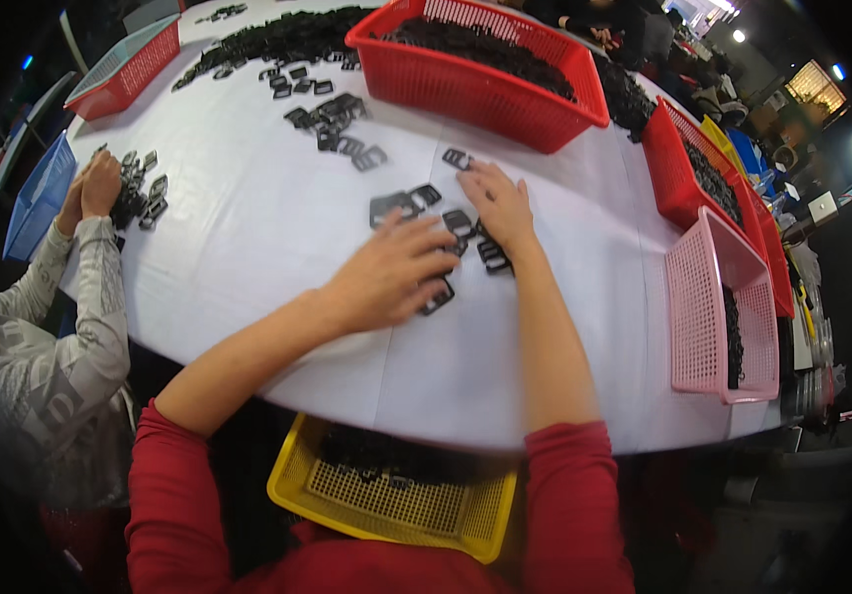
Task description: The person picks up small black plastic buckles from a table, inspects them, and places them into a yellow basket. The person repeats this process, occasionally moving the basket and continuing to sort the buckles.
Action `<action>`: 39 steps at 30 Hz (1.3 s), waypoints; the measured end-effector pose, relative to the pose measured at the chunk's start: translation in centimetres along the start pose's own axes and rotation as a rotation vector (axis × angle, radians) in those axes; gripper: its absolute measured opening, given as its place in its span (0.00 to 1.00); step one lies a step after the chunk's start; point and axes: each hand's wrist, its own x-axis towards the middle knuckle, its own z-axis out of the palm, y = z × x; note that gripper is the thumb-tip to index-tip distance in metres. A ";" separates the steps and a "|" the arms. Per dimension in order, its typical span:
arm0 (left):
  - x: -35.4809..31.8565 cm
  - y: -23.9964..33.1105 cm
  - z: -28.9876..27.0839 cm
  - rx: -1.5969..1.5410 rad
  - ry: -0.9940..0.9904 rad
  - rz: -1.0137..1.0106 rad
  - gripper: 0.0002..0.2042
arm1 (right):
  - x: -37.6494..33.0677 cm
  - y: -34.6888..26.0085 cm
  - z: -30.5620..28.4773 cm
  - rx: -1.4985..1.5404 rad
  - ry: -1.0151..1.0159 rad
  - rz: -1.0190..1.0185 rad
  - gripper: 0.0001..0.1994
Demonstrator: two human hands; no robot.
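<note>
Spreading across nearly the whole view, the white desk (277,247) carries everything else. On its far side sits a big red basket (485,69) heaped with black plastic pieces, more red baskets (688,168) line the right edge, a pink basket (713,307) stands near right, and a yellow basket (396,495) hangs at the near edge under the person's chest. At far left a co-worker's hands (94,188) rest on a separate small pile. The left hand (386,277) lies flat, fingers spread and pointing right, covering part of a loose cluster of black buckles (431,213); the right hand (498,205) lies flat too, fingers pointing far-left, just right of that cluster. Neither hand is closed on anything, as far as shows. The two hands are close together but not touching. The buckles lie between and just beyond both hands, with one at the left fingertips, so the left hand seems nearer
</note>
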 end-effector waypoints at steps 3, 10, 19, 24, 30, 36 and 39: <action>-2.9 -0.7 -2.5 -0.070 0.144 -0.221 0.13 | -1.6 -1.6 -0.7 -0.008 -0.149 -0.084 0.19; -6.0 0.3 -1.9 -0.037 0.192 -0.257 0.14 | -11.6 -7.3 -4.8 -0.223 -0.256 -0.151 0.13; -4.6 0.5 -1.0 0.236 -0.042 0.028 0.17 | -17.9 -12.4 -1.7 -0.277 0.001 -0.332 0.16; -7.4 3.1 -2.1 -0.059 -0.094 -0.087 0.17 | -20.5 -12.7 -0.5 -0.457 0.046 -0.409 0.16; -9.2 4.6 -4.8 -0.115 -0.002 -0.166 0.16 | -21.0 -13.0 -3.5 -0.141 -0.034 -0.113 0.10; -4.7 3.9 -2.0 -0.040 0.065 -0.045 0.15 | -18.1 -10.4 -5.1 -0.256 0.064 -0.186 0.16; -3.1 2.9 0.1 0.007 0.059 -0.016 0.14 | -16.4 -9.7 -4.3 -0.264 0.067 -0.219 0.20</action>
